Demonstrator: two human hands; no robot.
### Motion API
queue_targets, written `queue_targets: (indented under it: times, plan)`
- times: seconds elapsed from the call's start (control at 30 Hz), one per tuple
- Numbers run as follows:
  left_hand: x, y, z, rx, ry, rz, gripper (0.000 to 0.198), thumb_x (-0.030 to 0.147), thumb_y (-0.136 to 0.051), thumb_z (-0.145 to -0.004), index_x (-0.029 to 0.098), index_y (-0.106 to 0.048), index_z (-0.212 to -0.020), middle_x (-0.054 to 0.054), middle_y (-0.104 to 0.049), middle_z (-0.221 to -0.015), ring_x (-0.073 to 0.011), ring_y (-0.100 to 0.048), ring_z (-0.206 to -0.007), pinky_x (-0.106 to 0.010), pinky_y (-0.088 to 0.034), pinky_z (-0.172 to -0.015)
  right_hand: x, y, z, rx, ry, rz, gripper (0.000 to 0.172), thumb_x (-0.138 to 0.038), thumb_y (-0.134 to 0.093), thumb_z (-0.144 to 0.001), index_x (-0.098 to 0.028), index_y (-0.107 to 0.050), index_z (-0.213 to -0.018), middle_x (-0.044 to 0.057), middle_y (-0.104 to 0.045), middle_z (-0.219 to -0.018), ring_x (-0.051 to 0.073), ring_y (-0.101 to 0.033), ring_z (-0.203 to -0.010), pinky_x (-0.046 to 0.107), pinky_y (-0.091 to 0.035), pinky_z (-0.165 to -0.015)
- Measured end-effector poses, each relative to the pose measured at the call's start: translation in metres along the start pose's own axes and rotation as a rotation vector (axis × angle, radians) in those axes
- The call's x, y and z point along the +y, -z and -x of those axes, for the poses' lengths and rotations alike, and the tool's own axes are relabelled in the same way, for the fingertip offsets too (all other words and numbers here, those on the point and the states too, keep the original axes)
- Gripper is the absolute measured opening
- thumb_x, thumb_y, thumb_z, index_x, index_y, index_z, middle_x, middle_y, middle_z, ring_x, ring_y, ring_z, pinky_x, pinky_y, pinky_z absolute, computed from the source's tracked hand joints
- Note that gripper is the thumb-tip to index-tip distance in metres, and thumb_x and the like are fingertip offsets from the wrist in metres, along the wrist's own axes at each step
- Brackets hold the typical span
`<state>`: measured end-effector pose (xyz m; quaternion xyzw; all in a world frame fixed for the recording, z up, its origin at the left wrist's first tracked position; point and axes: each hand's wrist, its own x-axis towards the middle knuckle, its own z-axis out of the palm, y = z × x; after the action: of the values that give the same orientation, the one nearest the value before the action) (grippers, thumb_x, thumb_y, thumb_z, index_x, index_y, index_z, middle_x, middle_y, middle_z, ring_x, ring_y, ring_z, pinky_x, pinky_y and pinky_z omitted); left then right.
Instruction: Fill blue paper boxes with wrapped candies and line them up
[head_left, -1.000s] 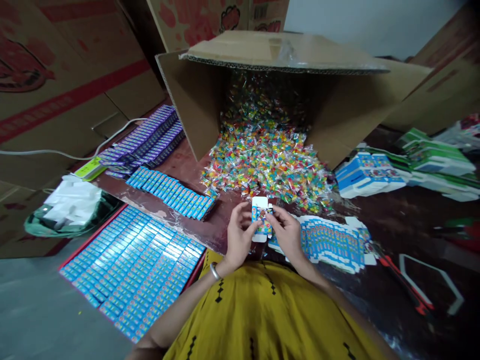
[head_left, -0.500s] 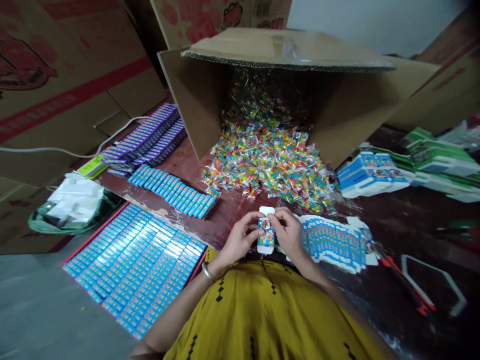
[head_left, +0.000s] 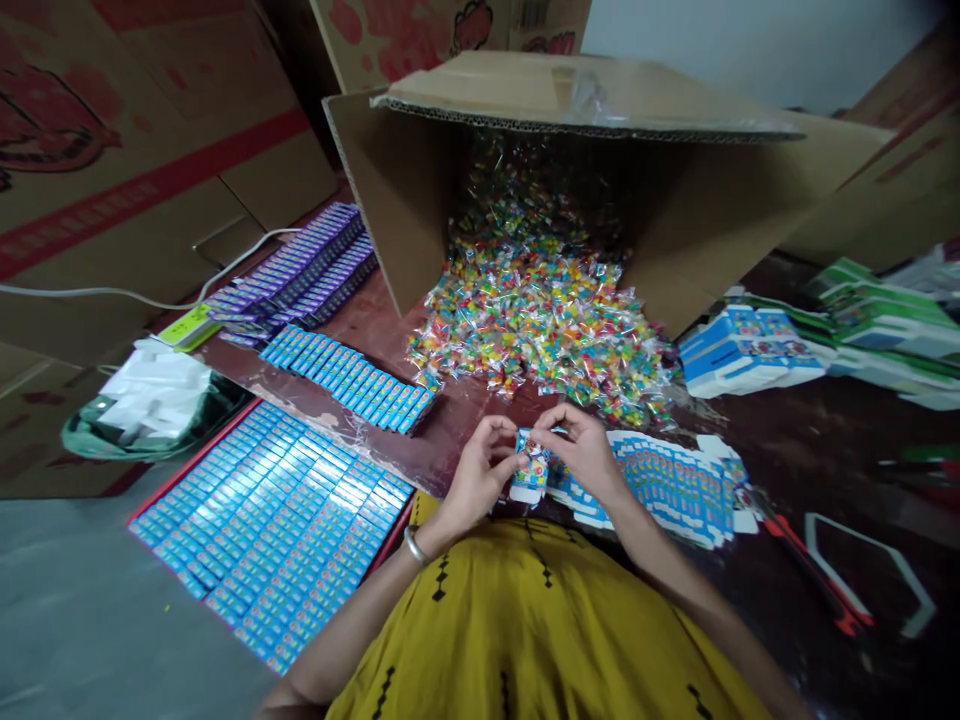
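My left hand (head_left: 484, 467) grips a small blue printed carton (head_left: 531, 470) by its left side, thumb across the front. My right hand (head_left: 581, 445) has its fingertips at the carton's top edge, thumb against the upper front. At the carton's bottom a white flap sticks out. Just right of it, a fanned row of flat blue cartons (head_left: 667, 485) lies on the dark red table (head_left: 450, 440). Beyond my hands, a heap of small clear packets of colourful candy (head_left: 540, 320) spills from a cardboard box (head_left: 720, 210) lying on its side.
To the left are a row of filled blue cartons (head_left: 349, 380), a tray packed with blue cartons (head_left: 274, 530), purple cartons (head_left: 300, 265) and a green bag of white pieces (head_left: 154, 395). At right lie stacked flat cartons (head_left: 750, 350) and a red-handled tool (head_left: 817, 575).
The white flap at the carton's top has gone from sight, and my right fingers have moved over the top edge. My left hand keeps its hold.
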<state>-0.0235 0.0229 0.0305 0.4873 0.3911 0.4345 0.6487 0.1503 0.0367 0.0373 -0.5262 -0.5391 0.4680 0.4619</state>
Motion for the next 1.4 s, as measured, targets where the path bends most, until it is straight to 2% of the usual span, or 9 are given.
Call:
queue_targets:
  times: [0.27, 0.4, 0.6, 0.8, 0.87, 1.03, 1.17, 1.3, 1.4]
  plan:
    - [0.005, 0.002, 0.0, -0.073, -0.038, -0.114, 0.048, 0.017, -0.066, -0.082, 0.023, -0.049, -0.127, -0.006, -0.059, -0.111, -0.0166, -0.061, -0.095, -0.029, -0.052, -0.084, 0.005, 0.015, -0.013, -0.11, -0.134, -0.044, 0.024, -0.04, -0.075, -0.074, -0.018, -0.067, -0.07, 0.0, -0.064, -0.066, 0.014, -0.056, -0.062, 0.027, -0.044, -0.062]
    - [0.002, 0.005, 0.001, -0.094, -0.002, -0.152, 0.053, 0.017, -0.063, -0.084, 0.024, -0.049, -0.135, -0.008, -0.06, -0.118, -0.018, -0.061, -0.097, -0.03, -0.051, -0.086, 0.004, 0.015, -0.012, -0.146, -0.07, 0.0, 0.023, -0.04, -0.073, -0.078, -0.018, -0.067, -0.072, 0.0, -0.066, -0.071, 0.015, -0.058, -0.067, 0.028, -0.045, -0.066]
    - [-0.001, 0.005, 0.001, -0.074, 0.02, -0.149, 0.042, 0.017, -0.062, -0.084, 0.019, -0.057, -0.126, -0.009, -0.062, -0.123, -0.0187, -0.063, -0.099, -0.029, -0.05, -0.087, 0.0, 0.01, 0.004, -0.102, 0.065, 0.173, 0.02, -0.036, -0.062, -0.087, -0.02, -0.064, -0.076, 0.001, -0.067, -0.079, 0.017, -0.06, -0.076, 0.029, -0.045, -0.072]
    - [0.001, 0.007, -0.002, -0.194, 0.117, -0.168, 0.051, 0.019, -0.065, -0.082, 0.02, -0.053, -0.132, -0.007, -0.068, -0.106, -0.0167, -0.064, -0.086, -0.026, -0.05, -0.076, 0.01, 0.021, -0.001, -0.164, -0.133, 0.051, 0.023, -0.039, -0.07, -0.08, -0.019, -0.062, -0.072, -0.002, -0.062, -0.067, 0.013, -0.055, -0.061, 0.025, -0.043, -0.058]
    - [0.0, 0.01, -0.004, -0.212, 0.125, -0.155, 0.05, 0.018, -0.066, -0.081, 0.02, -0.055, -0.13, -0.007, -0.068, -0.105, -0.0165, -0.064, -0.087, -0.026, -0.05, -0.078, 0.008, 0.025, -0.003, -0.195, -0.123, 0.046, 0.024, -0.039, -0.07, -0.079, -0.018, -0.062, -0.071, -0.002, -0.062, -0.067, 0.013, -0.055, -0.06, 0.025, -0.044, -0.058]
    - [-0.004, 0.014, -0.007, -0.109, 0.094, -0.086, 0.037, 0.019, -0.068, -0.08, 0.018, -0.061, -0.116, -0.006, -0.068, -0.103, -0.0152, -0.064, -0.087, -0.025, -0.05, -0.079, 0.005, 0.016, 0.007, -0.25, -0.111, 0.019, 0.023, -0.041, -0.067, -0.082, -0.019, -0.068, -0.087, 0.001, -0.069, -0.082, 0.015, -0.062, -0.066, 0.027, -0.051, -0.06]
    - [-0.009, 0.012, -0.007, -0.055, 0.101, -0.043, 0.031, 0.02, -0.068, -0.08, 0.018, -0.059, -0.109, -0.006, -0.068, -0.101, -0.0148, -0.064, -0.087, -0.025, -0.05, -0.078, 0.011, 0.006, 0.017, -0.18, -0.058, 0.082, 0.023, -0.038, -0.069, -0.082, -0.022, -0.069, -0.097, 0.002, -0.073, -0.084, 0.018, -0.067, -0.075, 0.029, -0.054, -0.068]
    - [-0.014, 0.017, -0.011, 0.083, 0.098, -0.027, 0.027, 0.024, -0.074, -0.074, 0.018, -0.055, -0.093, 0.0, -0.065, -0.085, -0.0121, -0.062, -0.079, -0.022, -0.049, -0.074, 0.014, 0.046, 0.005, -0.036, 0.075, 0.39, 0.026, -0.033, -0.059, -0.089, -0.025, -0.065, -0.114, 0.004, -0.072, -0.1, 0.019, -0.068, -0.086, 0.031, -0.054, -0.075]
    - [-0.013, 0.025, -0.015, 0.204, 0.094, -0.073, 0.032, 0.026, -0.078, -0.069, 0.018, -0.05, -0.081, 0.004, -0.058, -0.073, -0.0085, -0.057, -0.066, -0.018, -0.045, -0.063, 0.02, 0.1, -0.005, 0.234, 0.074, 0.977, 0.026, -0.022, -0.052, -0.091, -0.022, -0.065, -0.114, 0.008, -0.071, -0.1, 0.022, -0.066, -0.088, 0.038, -0.053, -0.079]
